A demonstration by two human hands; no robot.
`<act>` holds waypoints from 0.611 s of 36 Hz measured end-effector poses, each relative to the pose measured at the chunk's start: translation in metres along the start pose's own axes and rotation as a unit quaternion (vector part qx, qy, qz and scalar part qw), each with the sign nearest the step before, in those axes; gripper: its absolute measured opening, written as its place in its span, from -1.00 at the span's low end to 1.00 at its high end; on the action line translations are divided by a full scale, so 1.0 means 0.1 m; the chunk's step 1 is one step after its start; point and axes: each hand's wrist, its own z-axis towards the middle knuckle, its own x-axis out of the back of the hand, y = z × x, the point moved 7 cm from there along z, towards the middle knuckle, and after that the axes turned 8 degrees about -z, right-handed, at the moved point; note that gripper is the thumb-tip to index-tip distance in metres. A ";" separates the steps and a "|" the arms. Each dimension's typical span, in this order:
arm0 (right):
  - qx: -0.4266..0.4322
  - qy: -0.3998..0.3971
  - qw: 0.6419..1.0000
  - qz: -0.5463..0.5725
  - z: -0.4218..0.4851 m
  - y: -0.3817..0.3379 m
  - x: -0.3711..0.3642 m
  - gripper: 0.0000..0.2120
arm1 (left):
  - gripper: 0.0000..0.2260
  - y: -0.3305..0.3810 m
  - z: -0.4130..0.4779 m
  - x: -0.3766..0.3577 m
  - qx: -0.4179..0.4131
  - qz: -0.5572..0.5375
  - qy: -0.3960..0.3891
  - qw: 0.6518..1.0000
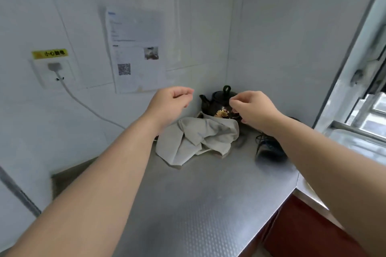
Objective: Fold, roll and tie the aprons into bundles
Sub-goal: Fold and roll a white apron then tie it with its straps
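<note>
Apron [198,140]: pale grey-beige cloth, crumpled in a loose heap with several creased folds, not yet folded, rolled or tied.
Apron's place: on the steel counter [198,204], far back in the corner where the two walls meet; its far edge lies against the base of the teapot.
Left hand [171,102]: raised in the air above the apron's left part and apart from it; fingers loosely curled toward the palm, thumb stretched forward, nothing seen in its hold.
Right hand [252,108]: raised in front of the teapot, above the apron's right part and clear of the cloth; thumb and forefinger tips drawn close together, the other fingers curled. Whether anything thin lies between those tips cannot be told.
Arms: both bare forearms reach in from the near edge, one on each side of the counter.
Teapot [217,102]: black and glossy, upright, spout to the left, loop knob on the lid, a yellow flower design on its belly.
Dark object [269,150]: on the counter right of the apron, under the right forearm, too blurred to name.
Paper notice [135,48]: stuck to the left wall, with a square code and a small photo.
Wall socket [54,71]: left of the notice, a plug in it, a white cable [87,106] trailing down toward the counter.
Yellow label [50,54]: just above the socket.
Window frame [355,58]: metal, at the right edge.
Cabinet front [302,231]: red-brown, below the counter's right edge.
</note>
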 end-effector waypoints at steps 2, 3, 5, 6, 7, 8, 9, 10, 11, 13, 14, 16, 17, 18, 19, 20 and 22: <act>-0.003 -0.002 1.000 -0.005 0.14 0.07 -0.06 -0.76 | -0.86 -0.08 0.18 -0.07 -0.002 -0.011 -0.002 1.000; -0.001 -0.005 1.000 -0.011 0.20 0.10 -0.10 -0.76 | -0.86 -0.12 0.23 -0.09 -0.001 -0.015 -0.001 1.000; -0.004 -0.016 0.999 -0.028 0.46 0.21 -0.25 -0.77 | -0.85 -0.28 0.51 -0.13 0.007 -0.018 0.005 1.000; -0.004 -0.020 0.999 -0.038 0.50 0.23 -0.30 -0.77 | -0.84 -0.33 0.57 -0.13 0.008 -0.014 0.010 1.000; -0.007 -0.031 0.999 -0.044 0.61 0.30 -0.41 -0.77 | -0.84 -0.44 0.68 -0.14 0.014 -0.013 0.013 1.000; -0.011 -0.036 0.998 -0.049 0.67 0.35 -0.48 -0.77 | -0.84 -0.52 0.74 -0.15 0.019 -0.011 0.018 1.000; -0.016 -0.042 0.998 -0.048 0.74 0.41 -0.57 -0.77 | -0.83 -0.63 0.82 -0.16 0.024 -0.008 0.019 0.999; -0.023 -0.047 0.998 -0.045 0.80 0.48 -0.66 -0.78 | -0.82 -0.75 0.89 -0.17 0.032 -0.001 0.020 0.999; -0.031 -0.052 0.997 -0.037 0.86 0.58 -0.76 -0.78 | -0.80 -0.90 0.96 -0.20 0.043 0.009 0.015 0.999; -0.041 -0.070 0.996 -0.033 0.93 0.76 -0.94 -0.77 | -0.78 -1.16 1.04 -0.26 0.062 0.029 0.002 0.998; -0.044 -0.083 0.995 -0.037 0.94 0.82 -1.02 -0.76 | -0.77 -1.26 1.06 -0.28 0.070 0.040 0.000 0.997; -0.052 -0.110 0.991 -0.053 1.06 1.00 -1.17 -0.76 | -0.75 -1.49 1.15 -0.34 0.088 0.058 0.004 0.994; -0.058 -0.115 0.990 -0.054 1.11 1.07 -1.21 -0.77 | -0.74 -1.57 1.18 -0.37 0.095 0.063 0.006 0.993; -0.059 -0.119 0.990 -0.054 1.19 1.13 -1.25 -0.79 | -0.73 -1.66 1.21 -0.41 0.104 0.070 0.008 0.992; -0.062 -0.121 0.989 -0.050 1.28 1.19 -1.29 -0.82 | -0.72 -1.76 1.25 -0.45 0.112 0.080 0.008 0.990; -0.062 -0.122 0.989 -0.051 1.34 1.22 -1.31 -0.83 | -0.71 -1.83 1.26 -0.48 0.118 0.096 0.003 0.988; -0.061 -0.133 0.988 -0.050 1.49 1.30 -1.39 -0.77 | -0.70 -2.04 1.32 -0.55 0.134 0.111 -0.004 0.985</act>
